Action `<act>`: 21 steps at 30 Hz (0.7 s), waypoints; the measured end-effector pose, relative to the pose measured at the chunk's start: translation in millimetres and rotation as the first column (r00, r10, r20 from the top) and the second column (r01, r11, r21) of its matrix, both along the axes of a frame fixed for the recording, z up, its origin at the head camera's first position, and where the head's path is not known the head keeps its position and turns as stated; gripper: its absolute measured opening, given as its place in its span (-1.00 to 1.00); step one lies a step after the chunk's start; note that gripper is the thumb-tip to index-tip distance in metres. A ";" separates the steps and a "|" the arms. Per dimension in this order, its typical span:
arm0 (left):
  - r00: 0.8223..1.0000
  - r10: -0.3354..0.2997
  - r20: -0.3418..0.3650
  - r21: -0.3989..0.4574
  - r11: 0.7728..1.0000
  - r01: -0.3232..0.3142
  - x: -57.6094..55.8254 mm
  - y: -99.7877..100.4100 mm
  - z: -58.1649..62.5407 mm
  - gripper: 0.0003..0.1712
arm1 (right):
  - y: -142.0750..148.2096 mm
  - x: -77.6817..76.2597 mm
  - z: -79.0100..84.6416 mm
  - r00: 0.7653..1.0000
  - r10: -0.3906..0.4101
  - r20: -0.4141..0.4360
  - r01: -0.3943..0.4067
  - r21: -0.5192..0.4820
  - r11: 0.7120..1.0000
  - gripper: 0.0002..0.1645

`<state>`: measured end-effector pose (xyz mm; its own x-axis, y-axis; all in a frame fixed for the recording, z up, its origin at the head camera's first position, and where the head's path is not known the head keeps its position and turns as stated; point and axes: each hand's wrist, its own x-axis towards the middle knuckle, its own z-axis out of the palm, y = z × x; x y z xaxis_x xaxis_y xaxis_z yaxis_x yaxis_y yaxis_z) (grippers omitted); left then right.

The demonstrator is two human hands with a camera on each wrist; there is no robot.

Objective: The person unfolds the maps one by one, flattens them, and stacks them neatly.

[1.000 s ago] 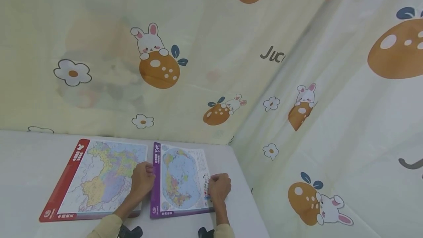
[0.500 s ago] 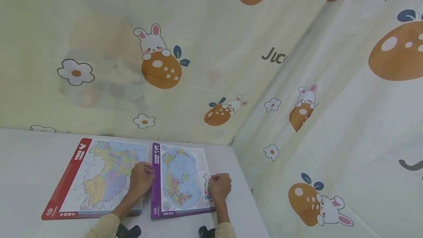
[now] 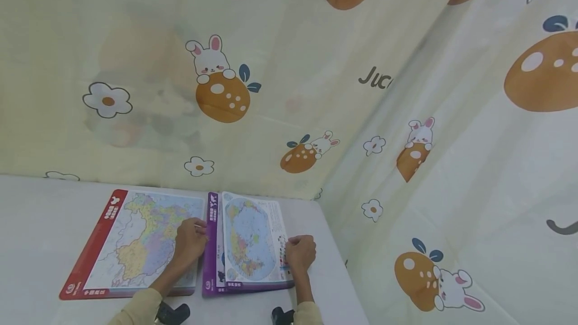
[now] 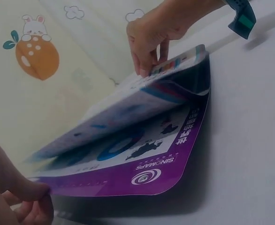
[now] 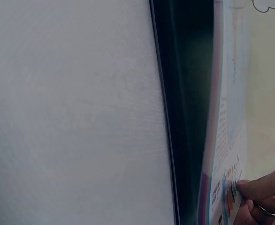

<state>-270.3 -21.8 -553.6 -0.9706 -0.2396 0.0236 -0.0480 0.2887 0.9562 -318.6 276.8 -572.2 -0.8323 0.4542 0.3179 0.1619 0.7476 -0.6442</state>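
A folded world map (image 3: 250,245) with a purple border lies at the right of the table in the head view. My left hand (image 3: 190,240) pinches the purple left edge of its lower layer; thumb and fingers show at that edge in the left wrist view. The right hand (image 3: 301,254) pinches the upper panel near its right side, beside the coloured legend (image 5: 231,192). That panel stands raised off the lower layer, with a gap between them, and part of a second printed page (image 4: 142,140) shows underneath.
A red-bordered map (image 3: 146,245) lies flat to the left, partly under my left forearm. Behind and to the right hang pale curtains (image 3: 289,104) printed with rabbits and oranges. The white table's (image 3: 334,275) right edge runs close by the right hand.
The upper panel of the world map has lifted and shifted right, uncovering a strip of the page below. My left hand has moved slightly left with the purple edge; the right hand has barely moved.
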 end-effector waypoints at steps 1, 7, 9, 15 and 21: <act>1.000 -0.002 -0.003 0.003 1.000 0.002 0.0 -1.1 -0.2 -0.63 | -0.1 -0.3 0.4 1.000 -0.001 -0.001 0.001 0.002 1.000 -0.92; 0.998 0.017 -0.059 0.011 1.000 -0.016 -4.5 -9.2 -6.8 -0.64 | -0.6 -1.0 6.0 1.000 -0.006 -0.018 0.006 0.012 1.000 -0.91; 0.997 0.032 -0.071 0.001 0.999 -0.032 -7.3 -11.9 -9.3 -0.65 | 0.2 -1.7 7.4 1.000 -0.009 -0.022 0.009 0.019 1.000 -0.90; 0.997 0.034 -0.067 -0.017 0.999 -0.036 -3.5 -20.2 -2.1 -0.66 | 3.9 -5.5 9.5 0.998 -0.030 -0.049 0.032 0.051 0.998 -0.88; 1.000 0.020 -0.024 -0.027 0.999 -0.020 1.6 -31.9 5.2 -0.62 | 7.2 -6.5 13.3 0.997 -0.050 -0.054 0.052 0.049 0.997 -0.90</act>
<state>-268.7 -53.7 -548.4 -0.9647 -0.2578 0.0534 -0.0312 0.3135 0.9491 -325.1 284.0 -558.9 -0.7900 0.4779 0.3840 0.1675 0.7708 -0.6147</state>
